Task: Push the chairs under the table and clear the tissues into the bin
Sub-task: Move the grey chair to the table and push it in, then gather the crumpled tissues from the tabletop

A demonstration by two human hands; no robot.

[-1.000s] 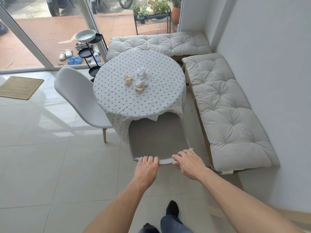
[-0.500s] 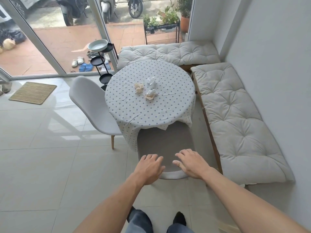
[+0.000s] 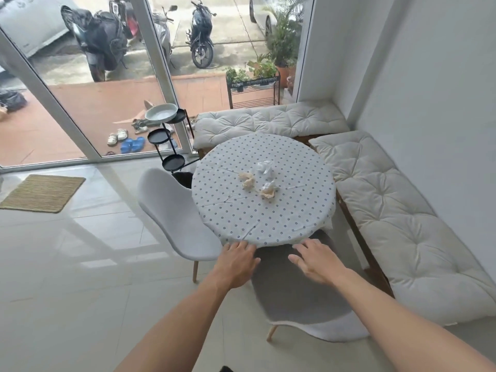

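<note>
Round dotted table (image 3: 308,210) in bench corner, tissues (image 3: 259,181) atop; left hand (image 3: 236,264), right hand (image 3: 315,263) spread, empty, over chair (image 3: 300,299); chair's front hidden under table.

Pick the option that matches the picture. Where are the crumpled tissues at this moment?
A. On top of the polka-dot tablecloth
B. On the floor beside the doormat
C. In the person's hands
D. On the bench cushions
A: the crumpled tissues lie near the middle of the round table, while both hands hover open and empty over the near chair.
</note>
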